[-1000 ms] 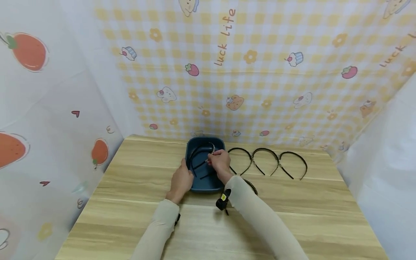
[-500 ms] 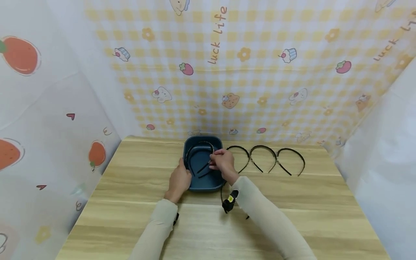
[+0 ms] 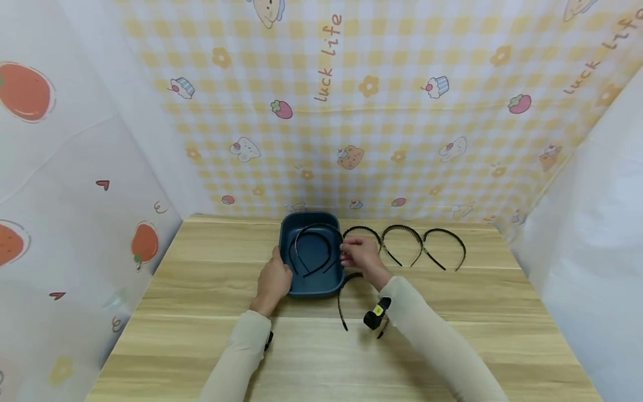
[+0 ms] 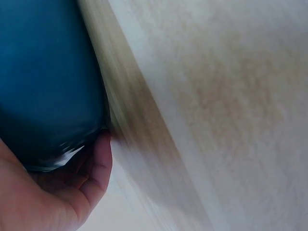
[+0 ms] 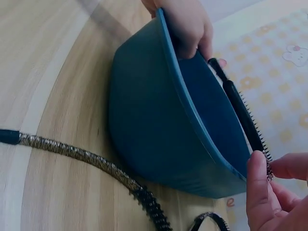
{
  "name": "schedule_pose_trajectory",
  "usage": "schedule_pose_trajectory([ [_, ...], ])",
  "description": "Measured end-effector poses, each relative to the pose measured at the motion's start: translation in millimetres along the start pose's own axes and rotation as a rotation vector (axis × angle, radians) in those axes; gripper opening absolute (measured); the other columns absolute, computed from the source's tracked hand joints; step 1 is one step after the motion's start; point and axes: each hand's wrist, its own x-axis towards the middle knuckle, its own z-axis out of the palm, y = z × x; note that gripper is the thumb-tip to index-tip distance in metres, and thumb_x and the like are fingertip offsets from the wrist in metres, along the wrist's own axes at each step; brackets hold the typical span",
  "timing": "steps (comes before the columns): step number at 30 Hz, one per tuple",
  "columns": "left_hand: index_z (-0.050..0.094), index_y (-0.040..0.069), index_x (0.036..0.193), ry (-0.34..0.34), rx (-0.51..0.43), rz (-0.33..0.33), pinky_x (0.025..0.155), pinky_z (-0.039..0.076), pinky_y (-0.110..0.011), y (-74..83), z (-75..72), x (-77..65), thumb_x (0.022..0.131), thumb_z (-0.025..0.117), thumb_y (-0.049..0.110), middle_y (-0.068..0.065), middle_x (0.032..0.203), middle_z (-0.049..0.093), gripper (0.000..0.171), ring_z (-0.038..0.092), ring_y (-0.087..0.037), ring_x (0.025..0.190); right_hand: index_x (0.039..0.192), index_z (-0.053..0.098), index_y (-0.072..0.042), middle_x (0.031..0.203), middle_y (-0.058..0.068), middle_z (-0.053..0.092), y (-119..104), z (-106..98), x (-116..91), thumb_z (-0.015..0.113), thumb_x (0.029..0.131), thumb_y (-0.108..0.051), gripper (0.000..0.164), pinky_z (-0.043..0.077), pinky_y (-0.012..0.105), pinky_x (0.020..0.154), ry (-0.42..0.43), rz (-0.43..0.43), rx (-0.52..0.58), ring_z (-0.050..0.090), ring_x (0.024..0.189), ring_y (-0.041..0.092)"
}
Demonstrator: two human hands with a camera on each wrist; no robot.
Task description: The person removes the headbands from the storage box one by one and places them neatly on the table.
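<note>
A deep blue bin (image 3: 315, 293) stands on the wooden table. My left hand (image 3: 274, 278) grips its left rim, thumb inside and fingers outside against the wall (image 4: 53, 72). Between thumb and fingertips, my right hand (image 3: 363, 257) pinches one side of a thin dark headband (image 3: 318, 225). In the right wrist view this headband (image 5: 244, 113) shows small teeth along one edge and slants over the bin's mouth. A second dark headband (image 3: 329, 252) lies inside the bin.
Right of the bin, several headbands sit in a row, among them a toothed headband (image 3: 402, 226) and a far-right headband (image 3: 449, 231). Nearer me lies another headband (image 3: 340, 307), partly behind my right wrist. A patterned cloth (image 3: 372, 123) hangs behind the table (image 3: 211, 335).
My right hand has shifted right relative to the bin, drawing the pinched headband toward the bin's right rim. My left hand keeps its grip. The head view has turned slightly right.
</note>
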Motion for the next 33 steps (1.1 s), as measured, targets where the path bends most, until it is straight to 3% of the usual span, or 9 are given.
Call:
schedule_pose_trajectory([
  [6,0.021,-0.002,0.140,0.007,0.018,0.011,0.042,0.035,-0.031,-0.5,-0.5,-0.7,0.087,0.042,0.012,-0.011,0.069,0.056,0.058,0.047,-0.020,0.049,0.111,0.060,-0.001,0.101,0.020,0.060,5,-20,-5,0.061,0.083,-0.007,0.029,0.048,0.045,0.076,-0.025,-0.033,0.007,0.064,0.070,0.023],
  [14,0.019,-0.003,0.140,-0.026,0.031,0.017,0.041,0.034,-0.031,-1.0,-2.6,-6.0,0.087,0.041,0.011,-0.008,0.063,0.052,0.059,0.046,-0.020,0.048,0.108,0.058,-0.001,0.095,0.015,0.059,22,-50,-13,0.060,0.084,-0.006,0.025,0.052,0.035,0.066,-0.048,-0.062,0.020,0.060,0.065,0.017],
  [27,0.019,-0.003,0.140,-0.042,0.021,0.035,0.042,0.035,-0.029,2.1,3.7,-4.6,0.088,0.041,0.011,-0.009,0.067,0.055,0.058,0.047,-0.019,0.049,0.120,0.050,0.005,0.099,0.016,0.054,47,-120,-27,0.057,0.086,-0.009,0.037,0.050,0.041,0.073,-0.063,-0.070,-0.107,0.063,0.073,0.024],
  [33,0.019,-0.004,0.140,-0.010,0.034,0.026,0.040,0.033,-0.030,2.4,-1.8,-2.2,0.087,0.041,0.011,-0.008,0.061,0.051,0.059,0.045,-0.019,0.047,0.121,0.048,0.006,0.103,0.020,0.053,61,-144,-32,0.057,0.087,-0.009,0.038,0.051,0.039,0.072,-0.044,-0.078,-0.158,0.062,0.075,0.024],
])
